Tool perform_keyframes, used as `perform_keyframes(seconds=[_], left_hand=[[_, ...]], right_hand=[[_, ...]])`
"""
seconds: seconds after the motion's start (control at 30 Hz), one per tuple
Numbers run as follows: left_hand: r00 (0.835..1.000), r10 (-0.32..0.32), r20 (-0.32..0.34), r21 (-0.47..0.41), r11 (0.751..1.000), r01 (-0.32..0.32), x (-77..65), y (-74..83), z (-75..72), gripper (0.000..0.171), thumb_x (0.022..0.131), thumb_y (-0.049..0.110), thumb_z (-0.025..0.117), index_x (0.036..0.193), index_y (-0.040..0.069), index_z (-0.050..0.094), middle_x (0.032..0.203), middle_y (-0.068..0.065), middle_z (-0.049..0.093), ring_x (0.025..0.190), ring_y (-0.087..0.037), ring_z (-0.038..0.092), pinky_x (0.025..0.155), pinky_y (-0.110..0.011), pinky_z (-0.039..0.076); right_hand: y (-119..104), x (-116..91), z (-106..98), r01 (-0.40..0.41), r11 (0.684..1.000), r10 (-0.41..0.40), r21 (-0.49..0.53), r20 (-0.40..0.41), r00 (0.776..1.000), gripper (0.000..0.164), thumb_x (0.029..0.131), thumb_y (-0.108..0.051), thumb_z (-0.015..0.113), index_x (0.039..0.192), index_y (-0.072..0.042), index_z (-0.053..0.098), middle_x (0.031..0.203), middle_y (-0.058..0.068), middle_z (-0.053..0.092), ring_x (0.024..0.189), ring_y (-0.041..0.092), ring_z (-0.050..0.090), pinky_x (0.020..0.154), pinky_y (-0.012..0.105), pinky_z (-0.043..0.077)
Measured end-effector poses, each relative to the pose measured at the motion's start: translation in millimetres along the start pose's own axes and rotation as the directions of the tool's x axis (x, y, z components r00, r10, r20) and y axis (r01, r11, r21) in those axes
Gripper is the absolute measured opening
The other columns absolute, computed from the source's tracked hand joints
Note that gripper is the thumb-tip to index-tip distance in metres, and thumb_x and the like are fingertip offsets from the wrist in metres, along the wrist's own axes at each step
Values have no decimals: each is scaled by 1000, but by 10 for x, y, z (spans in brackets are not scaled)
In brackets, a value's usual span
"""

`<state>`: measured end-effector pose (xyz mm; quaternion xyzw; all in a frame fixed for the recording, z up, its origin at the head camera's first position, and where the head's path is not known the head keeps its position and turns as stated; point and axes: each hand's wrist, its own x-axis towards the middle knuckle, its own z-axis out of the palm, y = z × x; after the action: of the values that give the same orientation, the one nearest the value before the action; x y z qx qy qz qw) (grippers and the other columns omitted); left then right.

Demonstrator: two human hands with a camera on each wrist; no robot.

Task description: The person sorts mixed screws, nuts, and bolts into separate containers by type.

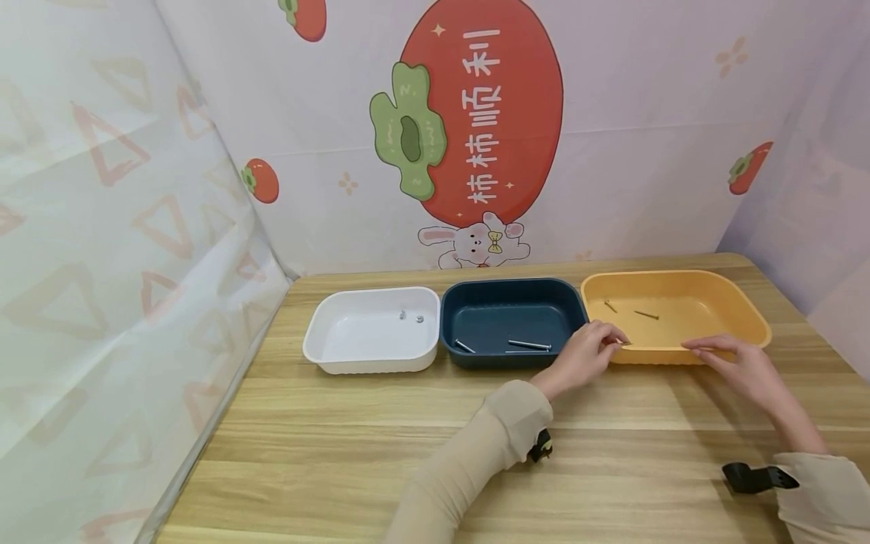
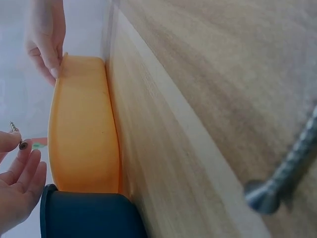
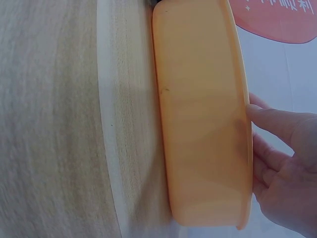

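Observation:
My left hand (image 1: 586,351) pinches a brass-coloured screw (image 2: 23,145) between thumb and fingertips, over the near left rim of the yellow tray (image 1: 655,356). In the left wrist view the screw's head and threaded tip stick out from the fingers. Inside the tray lie a brass screw (image 1: 647,314) and another brass screw (image 1: 610,306), apart from each other. On the tray's near rim, towards the right, my right hand (image 1: 737,368) grips the edge. In the right wrist view its thumb lies at the rim, with the other fingers partly hidden behind it.
Left of the yellow tray stands a dark blue tray (image 1: 513,291) with silver screws (image 1: 529,345). Further left, a white tray (image 1: 370,363) holds two small metal pieces (image 1: 419,319). A blurred silver screw (image 2: 277,181) appears close to the left wrist camera. A printed cloth (image 1: 612,189) hangs behind.

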<state>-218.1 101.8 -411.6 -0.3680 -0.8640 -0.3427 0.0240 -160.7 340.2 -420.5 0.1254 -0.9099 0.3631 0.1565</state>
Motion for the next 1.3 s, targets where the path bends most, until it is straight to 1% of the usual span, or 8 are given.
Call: perform_keyframes(seconds=[0.33,0.53,0.7,0.83,0.93,1.1,1.2,1.3], left_hand=[[1000,-4,-17,38,999,4,86,-25,20,14,89,12,52,96,14,64,90,7,57,79,1,45,68,-1,29],[1000,-5,-22,61,998,6,148,-30,39,13,89,12,53,95,15,64,87,7,56,76,2,45,66,-1,30],[999,-41,5,66,997,41,177,-14,26,12,88,12,54,96,16,63,87,7,54,79,2,47,66,-2,30],[997,-68,40,71,995,65,201,-17,13,18,88,14,54,104,16,61,93,5,55,81,1,49,66,-2,32],[995,-78,68,32,997,76,211,-47,6,23,88,15,54,111,15,58,98,3,55,82,1,51,67,-3,34],[995,-49,83,-45,998,53,170,-100,-26,19,88,15,55,106,12,61,98,3,56,83,1,50,71,-2,34],[996,-15,89,-49,999,20,122,-123,-56,18,87,17,56,103,13,62,99,5,57,86,1,50,74,-1,32],[995,14,99,-64,998,-8,67,-137,-95,18,87,18,57,103,13,62,99,5,58,88,-3,51,73,-2,33]], right_hand=[[-5,0,4,9,1000,-9,6,-8,1000,15,86,-6,55,96,2,63,92,-40,42,89,-27,33,69,-1,23],[10,-5,-6,-4,1000,4,1,-3,1000,15,86,-7,56,97,1,63,92,-41,42,89,-27,32,68,-1,23],[13,-5,0,10,1000,-10,10,-6,1000,15,86,-6,55,96,2,63,93,-40,43,89,-26,33,69,-2,23],[9,0,6,26,1000,-26,17,-9,1000,14,86,-4,55,96,3,63,93,-40,43,90,-26,34,70,-2,24],[11,1,8,26,999,-25,19,-10,1000,14,86,-4,55,96,3,63,93,-40,43,90,-26,34,70,-2,24],[12,-2,12,11,1000,-11,18,-10,1000,15,86,-5,55,96,2,63,93,-40,43,90,-26,33,70,-2,23],[7,0,10,9,1000,-9,17,-16,1000,14,86,-4,55,96,2,63,93,-40,43,90,-26,33,70,-2,22],[3,5,3,13,1000,-13,21,-20,1000,14,86,-4,56,95,2,63,92,-39,43,90,-26,33,71,-2,23]])
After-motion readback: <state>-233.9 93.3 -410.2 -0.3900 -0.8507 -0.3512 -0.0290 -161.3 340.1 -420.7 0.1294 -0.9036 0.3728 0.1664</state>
